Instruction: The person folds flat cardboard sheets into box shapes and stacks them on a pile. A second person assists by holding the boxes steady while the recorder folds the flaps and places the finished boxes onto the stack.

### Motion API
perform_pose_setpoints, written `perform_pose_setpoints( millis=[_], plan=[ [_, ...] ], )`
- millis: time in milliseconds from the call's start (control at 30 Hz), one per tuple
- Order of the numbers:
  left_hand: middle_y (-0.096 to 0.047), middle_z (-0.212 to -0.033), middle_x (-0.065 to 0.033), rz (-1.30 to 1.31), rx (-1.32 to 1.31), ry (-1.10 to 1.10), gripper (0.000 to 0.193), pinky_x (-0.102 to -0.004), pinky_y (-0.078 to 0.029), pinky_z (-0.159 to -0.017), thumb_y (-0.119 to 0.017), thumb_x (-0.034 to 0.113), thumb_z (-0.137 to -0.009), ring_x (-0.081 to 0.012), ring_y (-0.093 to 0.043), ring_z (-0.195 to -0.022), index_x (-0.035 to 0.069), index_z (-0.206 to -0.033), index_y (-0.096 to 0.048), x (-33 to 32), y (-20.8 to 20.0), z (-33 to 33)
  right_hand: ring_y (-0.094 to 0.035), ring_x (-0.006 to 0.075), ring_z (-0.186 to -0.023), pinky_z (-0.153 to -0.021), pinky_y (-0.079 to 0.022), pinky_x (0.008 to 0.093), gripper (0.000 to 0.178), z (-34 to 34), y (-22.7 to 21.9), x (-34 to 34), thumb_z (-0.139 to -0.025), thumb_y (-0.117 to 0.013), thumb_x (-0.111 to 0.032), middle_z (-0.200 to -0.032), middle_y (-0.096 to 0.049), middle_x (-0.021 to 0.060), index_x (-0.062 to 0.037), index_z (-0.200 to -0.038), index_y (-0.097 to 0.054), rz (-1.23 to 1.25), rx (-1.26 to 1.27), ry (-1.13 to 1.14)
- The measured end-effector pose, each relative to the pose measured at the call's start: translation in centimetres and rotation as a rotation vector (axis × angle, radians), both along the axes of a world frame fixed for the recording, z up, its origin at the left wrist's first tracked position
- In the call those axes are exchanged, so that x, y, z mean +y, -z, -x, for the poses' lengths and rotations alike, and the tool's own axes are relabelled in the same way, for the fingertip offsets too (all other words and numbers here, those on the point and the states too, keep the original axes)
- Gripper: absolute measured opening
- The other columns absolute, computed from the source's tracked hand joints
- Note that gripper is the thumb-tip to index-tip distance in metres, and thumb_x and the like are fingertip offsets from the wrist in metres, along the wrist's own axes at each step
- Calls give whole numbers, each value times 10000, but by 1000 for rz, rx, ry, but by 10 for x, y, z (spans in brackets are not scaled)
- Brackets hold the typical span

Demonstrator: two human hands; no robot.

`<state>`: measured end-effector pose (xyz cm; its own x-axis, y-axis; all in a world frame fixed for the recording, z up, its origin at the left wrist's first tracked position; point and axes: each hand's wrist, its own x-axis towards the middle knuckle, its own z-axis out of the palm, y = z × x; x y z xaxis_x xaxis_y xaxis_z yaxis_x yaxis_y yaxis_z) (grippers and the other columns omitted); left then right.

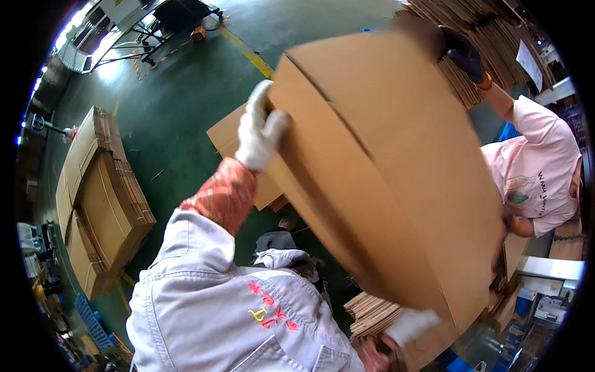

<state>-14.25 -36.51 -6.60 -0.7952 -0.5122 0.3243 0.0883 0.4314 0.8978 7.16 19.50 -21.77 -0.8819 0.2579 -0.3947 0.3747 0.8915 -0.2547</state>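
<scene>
Cardboard carton [396, 173] held between wearer [229, 316] and co-worker [536, 152].
Left hand [259, 131] placed at its upper-left edge, right hand [412, 327] by its lower end; flattened-carton stack [102, 204] set at far left, wheeled stand [181, 15] located beyond it; second stack [489, 46] seen at top right, past the carton.

The head view looks from the left of two cameras worn side by side on the person's head, facing down over the body. The wearer's grey jacket [217, 310] fills the lower left and centre at close range. A large cardboard box [396, 155] looms near the lens across the middle. Green floor [176, 102] stretches farther off toward the upper left. The wide fisheye lens bends straight edges toward a dark, rounded rim.
</scene>
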Motion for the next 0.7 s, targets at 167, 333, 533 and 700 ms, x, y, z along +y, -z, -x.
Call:
perform_pose_setpoints(
  millis=[167, 333, 533, 700],
  plan=[
    [-514, -1523, -115, 1210, -1523, 289, 631, -597, -287, -1197, -721, 377, -911, -320, -402, -1471, 156, -1485, -582, -143, 144, -53, -666, 400, -1160, -972, -516, 491, 579, -8, 109, -161, -972, -528, -585, -1175, -697, 249, -63, -1082, -753, 248, -448, -321],
    [-621, -1366, -111, 969, -1704, 733, 655, -490, -482, -1057, -768, 514, -805, -306, -560, -1328, 152, -1344, -684, -73, 157, -163, -696, 289, -961, -856, -522, 444, 457, -61, 74, -150, -940, -657, -464, -1038, -775, 152, -34, -1014, -792, 455, -256, 480],
    [-694, -1316, -207, 517, -1532, 830, 646, -450, -533, -1027, -739, 461, -808, -353, -660, -1240, 53, -1307, -690, -19, 199, -126, -541, 145, -703, -561, -370, 322, 271, -128, 66, -49, -981, -648, -473, -850, -639, -26, -205, -947, -665, 809, -151, 1257],
    [-654, -1402, -215, 507, -1186, 860, 691, -420, -472, -1117, -725, 439, -860, -342, -609, -1328, 11, -1395, -631, 43, 186, -24, -476, 123, -680, -500, -300, 307, 216, -155, 71, -45, -1053, -488, -394, -770, -464, -74, -289, -865, -505, 1153, 122, 1347]
  ],
)
